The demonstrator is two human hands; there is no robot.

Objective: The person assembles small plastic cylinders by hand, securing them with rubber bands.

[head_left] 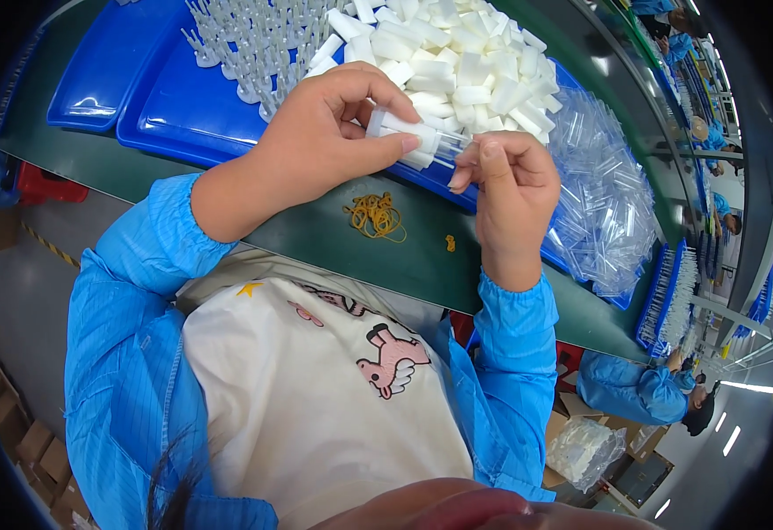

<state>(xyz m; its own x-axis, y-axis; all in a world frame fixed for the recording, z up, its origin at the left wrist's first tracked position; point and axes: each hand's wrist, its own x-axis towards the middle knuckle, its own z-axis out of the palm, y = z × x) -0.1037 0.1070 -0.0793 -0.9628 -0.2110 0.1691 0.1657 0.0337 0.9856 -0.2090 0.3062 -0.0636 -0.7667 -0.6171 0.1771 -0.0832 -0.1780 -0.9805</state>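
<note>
My left hand (320, 132) grips a small bundle of white plastic caps (409, 140) over the green bench edge. My right hand (510, 181) pinches a clear plastic tube (451, 150) that pokes out of that bundle. Just behind the hands lies a heap of white caps (457, 53) on a blue tray (192, 106). To the right is a pile of clear tubes (603, 194). A bunch of yellow rubber bands (375, 215) lies on the green bench (333, 238) below my hands.
A rack of small clear pieces (245, 40) stands at the back left of the tray. A second blue tray (104, 66) lies further left. One loose rubber band (449, 242) is on the bench. Other workers in blue coats (634, 389) sit along the line to the right.
</note>
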